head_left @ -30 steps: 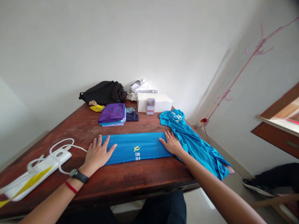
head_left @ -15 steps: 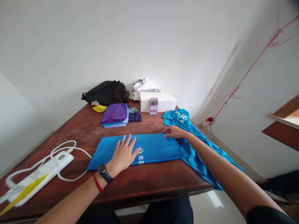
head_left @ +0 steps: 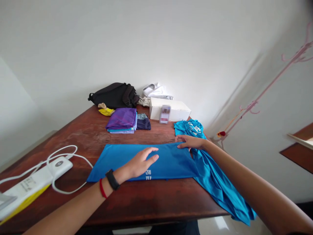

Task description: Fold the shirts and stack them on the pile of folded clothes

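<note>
A folded blue shirt (head_left: 168,163) with white lettering lies flat across the near part of the table, in a long strip. Over its middle is my left hand (head_left: 140,163), turned on its side, thumb and fingers stretched out and apart, holding nothing. My right hand (head_left: 192,142) is at the strip's far right corner. Its thumb rests at the cloth's edge and its curved fingers reach just past it, with a gap between them. A brighter blue shirt (head_left: 215,176) lies crumpled beside the strip and hangs over the table's right edge.
On the wooden table (head_left: 151,202) stand a folded purple stack (head_left: 122,118), dark cloth (head_left: 143,124), a black bag (head_left: 112,95), a white box (head_left: 179,111) and a blurred card (head_left: 165,114). A white power strip (head_left: 36,176) with looping cable lies left. A pink coat rack (head_left: 274,81) stands right.
My left hand has turned from palm-down and spread on the shirt to sideways, moving slightly right. My right hand stays at the far right corner. The camera view has shifted a little.
</note>
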{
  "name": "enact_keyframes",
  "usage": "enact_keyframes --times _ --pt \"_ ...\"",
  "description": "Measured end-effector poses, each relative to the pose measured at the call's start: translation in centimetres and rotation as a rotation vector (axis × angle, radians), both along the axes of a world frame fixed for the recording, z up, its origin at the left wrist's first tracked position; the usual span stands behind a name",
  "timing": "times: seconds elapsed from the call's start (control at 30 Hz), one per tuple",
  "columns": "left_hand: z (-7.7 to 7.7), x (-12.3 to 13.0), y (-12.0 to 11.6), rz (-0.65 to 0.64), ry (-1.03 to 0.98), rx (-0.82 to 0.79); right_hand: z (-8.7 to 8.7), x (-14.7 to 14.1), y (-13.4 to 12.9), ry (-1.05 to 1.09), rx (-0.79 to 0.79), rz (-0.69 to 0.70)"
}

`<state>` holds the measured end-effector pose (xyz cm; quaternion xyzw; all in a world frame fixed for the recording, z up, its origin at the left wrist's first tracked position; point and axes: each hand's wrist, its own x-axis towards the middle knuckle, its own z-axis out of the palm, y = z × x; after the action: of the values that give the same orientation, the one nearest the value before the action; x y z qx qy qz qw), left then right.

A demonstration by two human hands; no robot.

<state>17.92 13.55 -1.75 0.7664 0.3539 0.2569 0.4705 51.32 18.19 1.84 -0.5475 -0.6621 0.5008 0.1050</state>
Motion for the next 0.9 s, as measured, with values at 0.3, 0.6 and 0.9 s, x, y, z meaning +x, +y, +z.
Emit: enact_keyframes --times 0.3,0.6,0.9 --pt "1.2 -2.1 1.0 -0.080 -0.461 -0.776 1.2 -7.7 0.2 0.334 0.040 0.052" --pt "1.8 -5.7 0.5 -0.015 -0.447 -0.693 0.6 -17.4 2.9 0.457 -0.274 -0.099" --pt "-0.8 -10.2 1.5 0.323 -0.164 -0.143 -0.2 -23.6 4.6 0.353 -0.223 0.119"
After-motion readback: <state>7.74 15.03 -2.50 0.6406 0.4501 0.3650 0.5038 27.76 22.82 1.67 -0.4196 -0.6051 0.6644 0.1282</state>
